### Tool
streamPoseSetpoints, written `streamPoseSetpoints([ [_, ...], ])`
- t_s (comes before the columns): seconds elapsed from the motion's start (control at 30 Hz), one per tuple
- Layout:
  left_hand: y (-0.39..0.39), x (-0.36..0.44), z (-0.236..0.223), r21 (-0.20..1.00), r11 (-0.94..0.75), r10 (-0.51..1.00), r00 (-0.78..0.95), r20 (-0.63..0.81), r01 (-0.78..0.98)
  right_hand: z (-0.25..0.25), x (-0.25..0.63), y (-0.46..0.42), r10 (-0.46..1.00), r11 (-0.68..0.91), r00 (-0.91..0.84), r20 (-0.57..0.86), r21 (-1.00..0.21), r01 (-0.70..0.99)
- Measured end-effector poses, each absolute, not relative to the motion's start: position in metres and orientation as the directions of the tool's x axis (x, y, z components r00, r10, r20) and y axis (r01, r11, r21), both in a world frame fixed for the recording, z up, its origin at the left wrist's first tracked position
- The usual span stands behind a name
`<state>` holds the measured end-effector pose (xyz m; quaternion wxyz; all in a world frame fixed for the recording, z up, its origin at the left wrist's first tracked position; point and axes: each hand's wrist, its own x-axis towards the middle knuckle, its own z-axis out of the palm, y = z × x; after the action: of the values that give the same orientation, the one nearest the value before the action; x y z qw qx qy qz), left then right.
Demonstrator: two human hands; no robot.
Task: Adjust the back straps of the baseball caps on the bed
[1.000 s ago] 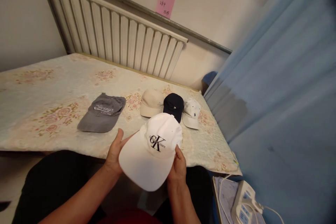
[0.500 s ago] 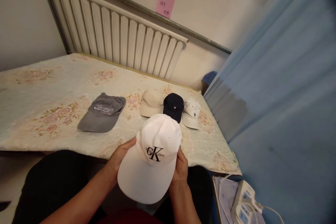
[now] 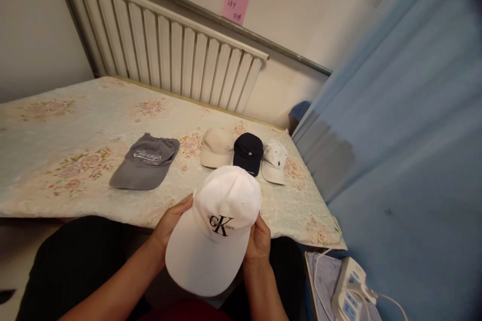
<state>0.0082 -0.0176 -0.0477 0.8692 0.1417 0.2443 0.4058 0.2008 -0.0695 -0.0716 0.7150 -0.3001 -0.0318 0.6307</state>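
Observation:
A white baseball cap (image 3: 226,195) with a black letter logo is held over my lap, its brim tilted down toward me. On its left side my left hand (image 3: 171,220) grips the edge, fingers partly hidden behind the cap. My right hand (image 3: 259,238) is closed on the opposite side, its fingertips tucked beneath. Just beyond lie a beige cap (image 3: 217,146), a black cap (image 3: 248,151) and a smaller white cap (image 3: 274,160), side by side on the bed. Farther left rests a grey cap (image 3: 145,160) with white lettering.
The caps lie on a flowered bed cover (image 3: 75,120). A white radiator (image 3: 169,45) stands behind it, with a pink note (image 3: 235,5) on the wall above. Blue curtains (image 3: 406,135) hang at the right, near a power strip (image 3: 350,286) with cables.
The white cap has tilted slightly, its brim swinging a little left and down. Both hands keep their hold, and the caps on the bed stay in place.

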Motion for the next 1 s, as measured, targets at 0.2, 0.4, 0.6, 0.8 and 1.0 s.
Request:
streamPoseSetpoints([
  [0.2, -0.017, 0.010, -0.052, 0.408, 0.681, 0.733, 0.565, -0.379, -0.608, -0.073, 0.201, -0.075, 0.917, -0.001, 0.190, -0.350, -0.480, -0.877],
  [0.4, -0.015, 0.011, -0.065, 0.507, 0.603, 0.794, 0.524, -0.308, -0.616, -0.082, 0.188, -0.103, 0.928, -0.069, 0.137, -0.347, -0.521, -0.851],
  [0.6, -0.008, 0.020, -0.075, 0.553, 0.588, 0.791, 0.563, -0.239, -0.591, -0.092, 0.183, -0.133, 0.972, -0.108, 0.044, -0.231, -0.607, -0.787],
  [0.8, 0.012, 0.049, -0.077, 0.587, 0.667, 0.691, 0.676, -0.257, -0.459, -0.105, 0.228, -0.117, 0.960, 0.013, 0.203, -0.195, -0.690, -0.724],
  [1.0, 0.037, 0.104, -0.070, 0.706, 0.590, 0.697, 0.688, -0.201, -0.392, -0.120, 0.296, -0.085, 0.898, 0.129, 0.404, -0.175, -0.772, -0.622],
])
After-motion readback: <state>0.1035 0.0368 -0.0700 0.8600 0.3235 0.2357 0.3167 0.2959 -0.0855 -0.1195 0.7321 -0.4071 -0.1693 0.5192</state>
